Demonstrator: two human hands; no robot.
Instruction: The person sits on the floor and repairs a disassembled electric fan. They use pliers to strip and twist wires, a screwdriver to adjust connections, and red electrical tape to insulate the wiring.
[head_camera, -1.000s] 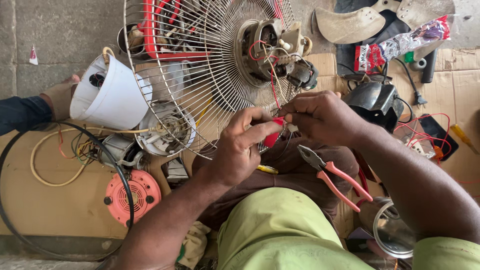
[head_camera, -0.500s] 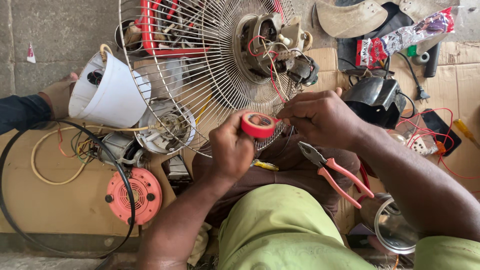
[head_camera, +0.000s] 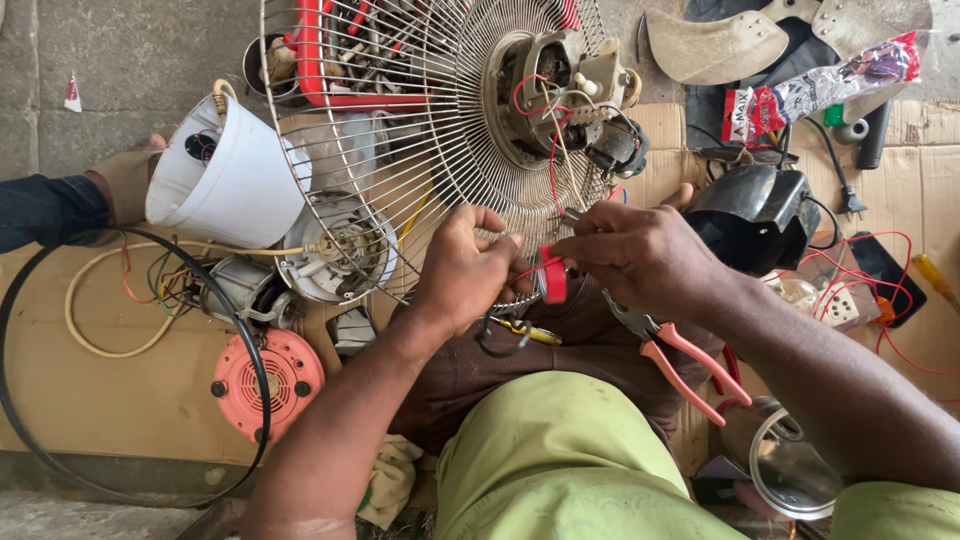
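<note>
We see the right hand (head_camera: 640, 255) pinching a red tape roll (head_camera: 551, 275) edge-on between its fingers, just below the wire fan guard (head_camera: 420, 150) and its motor (head_camera: 560, 85). The left hand (head_camera: 465, 265) is curled tight beside the roll, seemingly gripping a wire, though that is hard to make out. Pink-handled pliers (head_camera: 680, 360) lie on the lap under the right wrist.

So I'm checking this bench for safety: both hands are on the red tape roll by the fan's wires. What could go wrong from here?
1. The left hand and right hand work the tape roll right against the wire guard; knuckles could scrape on it.
2. Thin red wires hang loose from the motor; a tug might pull one off.
3. The pliers lie on the lap and might slide off.
</note>
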